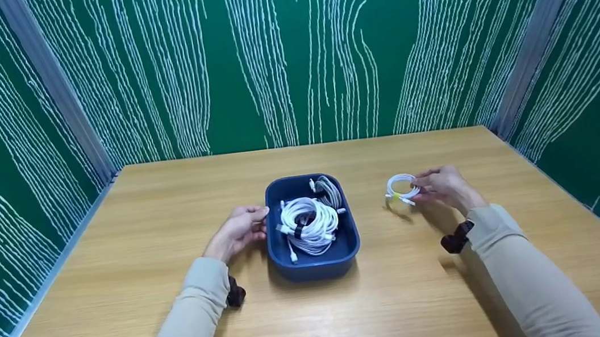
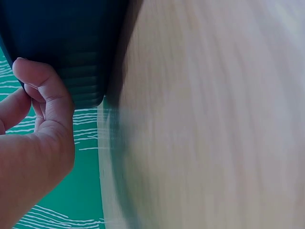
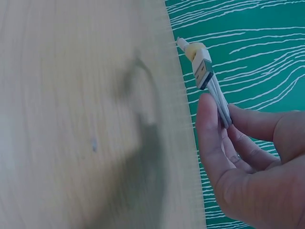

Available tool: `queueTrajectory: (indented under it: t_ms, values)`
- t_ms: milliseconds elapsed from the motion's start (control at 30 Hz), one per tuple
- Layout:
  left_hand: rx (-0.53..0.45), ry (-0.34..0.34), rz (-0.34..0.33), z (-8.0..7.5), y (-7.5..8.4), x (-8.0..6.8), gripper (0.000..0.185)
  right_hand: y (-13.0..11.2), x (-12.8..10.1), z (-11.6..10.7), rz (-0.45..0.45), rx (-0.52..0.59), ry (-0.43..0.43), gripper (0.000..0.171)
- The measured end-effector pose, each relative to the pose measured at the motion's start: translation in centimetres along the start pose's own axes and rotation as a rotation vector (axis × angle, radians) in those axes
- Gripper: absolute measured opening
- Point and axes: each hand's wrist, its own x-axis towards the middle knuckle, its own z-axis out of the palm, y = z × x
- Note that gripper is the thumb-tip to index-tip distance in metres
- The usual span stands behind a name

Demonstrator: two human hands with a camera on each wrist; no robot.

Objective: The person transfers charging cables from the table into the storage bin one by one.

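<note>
Between thumb and fingers, my right hand (image 1: 442,188) pinches a coiled white USB cable (image 1: 396,178) bound with a yellow tie, held just above the table. Its USB plug (image 3: 202,72) points away from the fingers in the right wrist view. My left hand (image 1: 240,230) pinches the left rim of a dark blue plastic bin (image 1: 315,271); the same bin (image 2: 62,43) fills the upper left of the left wrist view. Inside it lie a large coil of white cable (image 1: 321,226) with a black strap and a greyer coiled cable (image 1: 329,190) in the far right corner.
The bin stands on a light wooden table (image 1: 167,207). Green panels (image 1: 308,47) with wavy white lines rise behind the table and along both sides, joined by grey corner posts (image 1: 58,83). Both wrists carry small black cameras (image 1: 457,238).
</note>
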Motion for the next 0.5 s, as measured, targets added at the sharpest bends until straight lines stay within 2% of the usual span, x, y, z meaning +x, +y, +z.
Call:
queueTrajectory:
  t_ms: [100,333,500]
  values:
    - [0.000,0.004,0.001,0.0,0.0,-0.1,0.011,-0.2,0.0,0.3,-0.014,-0.004,-0.010,0.044]
    - [0.004,0.001,-0.002,0.0,0.0,0.0,0.011,-1.0,-0.1,1.0,-0.070,0.125,-0.065,0.031]
    - [0.001,0.001,-0.002,0.0,0.0,0.0,0.012,-1.5,-0.2,1.5,-0.067,0.115,-0.061,0.027]
